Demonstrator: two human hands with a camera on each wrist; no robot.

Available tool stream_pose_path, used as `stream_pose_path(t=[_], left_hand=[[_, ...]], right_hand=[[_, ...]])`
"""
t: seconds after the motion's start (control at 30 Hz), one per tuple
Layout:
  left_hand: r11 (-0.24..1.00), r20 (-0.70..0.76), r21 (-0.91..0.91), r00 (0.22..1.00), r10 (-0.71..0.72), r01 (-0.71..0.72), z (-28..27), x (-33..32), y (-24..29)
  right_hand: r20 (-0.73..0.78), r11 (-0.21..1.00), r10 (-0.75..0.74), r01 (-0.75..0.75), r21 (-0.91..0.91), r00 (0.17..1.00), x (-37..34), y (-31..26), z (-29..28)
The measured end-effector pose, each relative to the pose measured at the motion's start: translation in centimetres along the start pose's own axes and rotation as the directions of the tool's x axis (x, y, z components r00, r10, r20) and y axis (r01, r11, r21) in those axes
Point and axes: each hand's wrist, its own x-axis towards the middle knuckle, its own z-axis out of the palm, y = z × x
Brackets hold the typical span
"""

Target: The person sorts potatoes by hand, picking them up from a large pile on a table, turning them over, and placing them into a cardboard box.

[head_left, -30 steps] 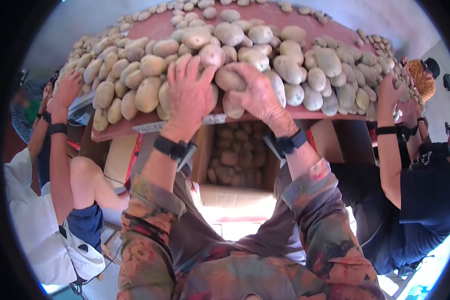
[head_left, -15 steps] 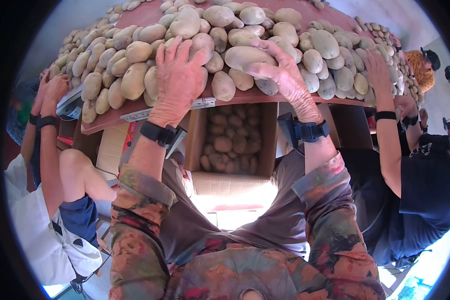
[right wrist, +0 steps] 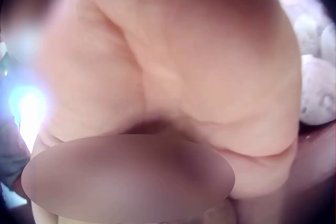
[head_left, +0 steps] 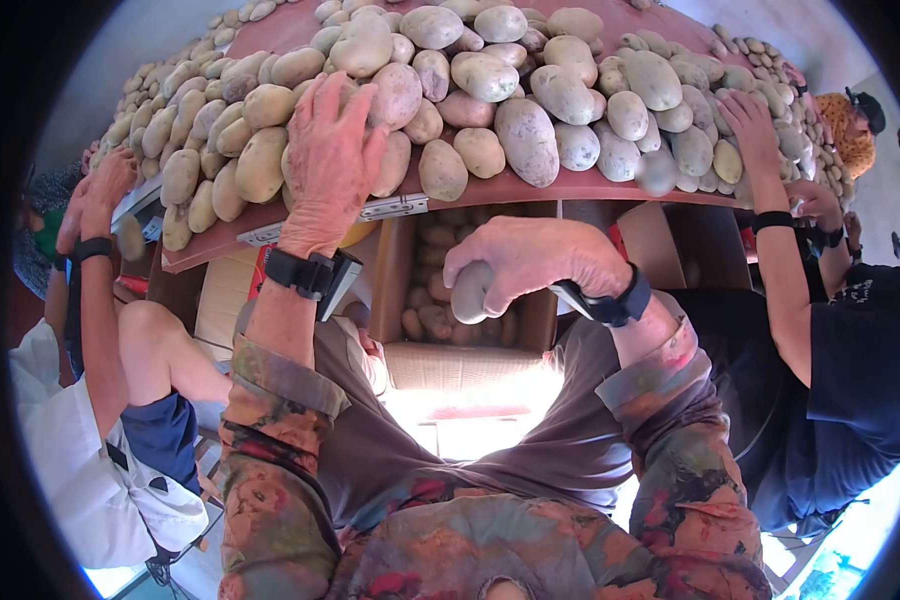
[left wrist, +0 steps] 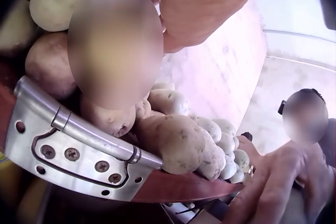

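In the head view the right hand [head_left: 545,260] grips a potato [head_left: 473,291] between thumb and fingers, above an open cardboard box [head_left: 536,300] that holds several potatoes [head_left: 433,318]. Resting on the potato pile [head_left: 265,165] at the table edge, the left hand [head_left: 329,165] has its fingers spread and extended beside a pinkish potato [head_left: 397,96]. The left wrist view shows part of the left hand [left wrist: 202,8] over potatoes near a metal hinge [left wrist: 79,150]. In the right wrist view the palm [right wrist: 173,71] fills most of the picture; what it holds is blurred.
The red table edge [head_left: 590,188] runs between the pile and the box. A person in white [head_left: 80,420] sits at the left, and one in black [head_left: 860,370] at the right, both with arms at the pile. Other boxes [head_left: 650,250] stand under the table.
The right hand has moved from the pile down over the box with a potato in its grip. The left hand has shifted slightly left and remains on the pile.
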Motion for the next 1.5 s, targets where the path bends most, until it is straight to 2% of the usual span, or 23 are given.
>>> stream_pose_path(t=[0.03,0.1,0.17,0.2,0.23,0.3,0.33,0.5,0.57,0.6,0.67,0.8,0.87,1.0,1.1,1.17,1.2,1.23,1.27,1.3,1.37,1.43,1.5], left_hand=[[1.0,-0.001,-0.029,1.0,-0.012,0.011,0.0,0.0,-0.1],[0.998,-0.002,-0.053,1.0,-0.031,0.03,-0.2,-0.1,-0.1],[0.995,0.01,-0.061,0.997,-0.081,0.082,-0.7,-0.2,0.2],[0.994,0.008,-0.059,0.996,-0.087,0.087,-0.8,-0.2,0.2],[0.993,0.006,-0.073,0.996,-0.09,0.09,-0.8,-0.1,0.2],[0.992,0.004,-0.088,0.995,-0.095,0.095,-0.6,-0.1,0.0],[0.988,0.005,-0.104,0.994,-0.112,0.112,-0.5,0.0,-0.2],[0.979,-0.006,-0.143,0.989,-0.149,0.147,-0.1,0.3,-0.4],[0.978,-0.017,-0.159,0.99,-0.143,0.138,-0.1,0.3,-0.5],[0.978,-0.018,-0.159,0.99,-0.143,0.138,-0.1,0.4,-0.5],[0.964,-0.017,-0.208,0.985,-0.174,0.166,0.0,0.5,-0.7],[0.948,-0.035,-0.264,0.98,-0.195,0.179,0.0,0.8,-0.8],[0.929,-0.076,-0.327,0.975,-0.207,0.172,0.0,0.9,-0.9],[0.913,-0.132,-0.371,0.963,-0.234,0.171,-1.7,1.2,-0.3],[0.865,-0.18,-0.484,0.952,-0.246,0.132,-3.5,1.0,0.7],[0.582,-0.061,-0.804,0.957,-0.285,0.122,-4.3,0.8,2.0],[0.556,-0.063,-0.829,0.979,-0.192,0.055,-4.4,0.6,2.3],[0.553,-0.064,-0.832,0.98,-0.188,0.052,-4.4,0.5,2.8],[0.593,-0.106,-0.803,0.993,-0.044,-0.06,-4.5,0.4,3.6],[0.616,-0.142,-0.768,0.985,0.099,-0.173,-4.5,0.3,4.3],[0.568,-0.091,-0.81,0.988,0.129,-0.148,-4.4,0.1,5.5],[0.521,-0.04,-0.845,0.986,0.16,-0.119,-4.0,-0.3,6.2],[0.413,0.152,-0.904,0.987,0.056,0.116,-3.4,-0.9,6.6]], right_hand=[[0.015,0.99,0.078,-0.075,-0.122,0.997,0.1,-0.2,0.5],[-0.038,0.98,0.069,-0.075,-0.186,0.997,0.5,0.7,1.4],[-0.281,0.895,-0.16,0.019,-0.445,0.946,1.1,2.7,2.6],[-0.273,0.918,-0.098,-0.018,-0.396,0.957,1.0,1.9,2.1],[-0.267,0.917,-0.1,-0.016,-0.399,0.959,1.1,1.8,1.9],[-0.31,0.963,-0.116,0.031,-0.266,0.944,1.2,1.9,1.3],[-0.35,0.96,-0.159,0.062,-0.272,0.923,1.3,2.3,1.2],[-0.372,0.963,-0.128,0.025,-0.269,0.919,1.9,4.3,0.2],[-0.34,0.997,-0.007,-0.02,-0.074,0.941,1.7,3.9,-0.4],[-0.34,0.997,-0.006,-0.02,-0.075,0.941,1.6,3.8,-0.5],[-0.38,0.997,-0.041,0.062,0.043,0.924,1.3,3.7,-0.6],[-0.385,0.991,-0.015,0.064,0.114,0.923,0.9,3.4,-1.1],[-0.391,0.968,-0.016,0.112,0.225,0.92,0.7,3.4,-1.3],[-0.438,0.925,-0.059,0.215,0.314,0.897,0.5,4.2,-1.7],[-0.437,0.889,-0.01,0.208,0.407,0.9,-0.4,3.5,-2.6],[-0.463,0.816,-0.031,0.29,0.5,0.886,-0.6,3.6,-2.9],[-0.469,0.816,-0.029,0.291,0.499,0.883,-0.7,3.1,-2.9],[-0.547,0.719,-0.045,0.407,0.564,0.836,-0.7,2.4,-2.8],[-0.62,0.605,-0.047,0.517,0.606,0.783,-0.8,1.9,-2.9],[-0.621,0.606,-0.043,0.515,0.606,0.783,-1.0,1.9,-2.9],[-0.592,0.553,-0.133,0.555,0.622,0.795,-1.2,2.0,-3.1],[-0.554,0.556,-0.178,0.547,0.626,0.813,-0.9,1.6,-3.0],[-0.436,0.664,-0.101,0.387,0.64,0.895,-1.4,1.0,-2.7]])
